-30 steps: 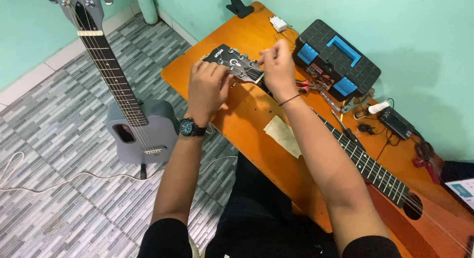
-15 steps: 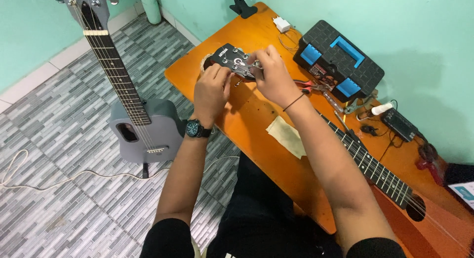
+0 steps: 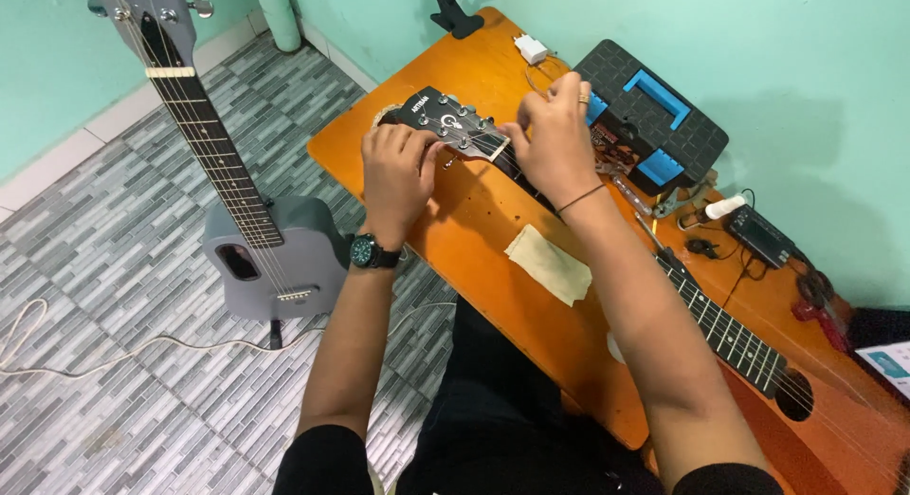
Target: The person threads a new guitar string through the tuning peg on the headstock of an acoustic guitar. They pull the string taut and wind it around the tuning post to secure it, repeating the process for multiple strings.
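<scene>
Your left hand point(image 3: 396, 173) is closed on the near edge of the black headstock point(image 3: 445, 123), fingers curled against its tuners; your right hand point(image 3: 556, 139) is lifted just past the nut, thumb and forefinger pinched together as if on a string, though the string itself is too thin to make out; the brown guitar point(image 3: 758, 362) lies along the orange table point(image 3: 493, 267), its neck running from your fingers back under your right forearm to the soundhole at the right; just beyond your right fingertips sits a black toolbox point(image 3: 654, 106) with a blue handle and blue latches, lid closed, so its contents are hidden; a white charger point(image 3: 531, 47) lies beyond your fingers toward the wall; pliers with red grips point(image 3: 616, 168) lie beside your right wrist; a pale cloth point(image 3: 550, 263) lies on bare tabletop between your forearms; the table's near edge runs just under your left wrist, with tiled floor point(image 3: 114, 362) beyond; a grey guitar point(image 3: 256, 239) stands there, well left of your left hand; a small black device point(image 3: 758, 234) with cables lies far right of your right hand.
</scene>
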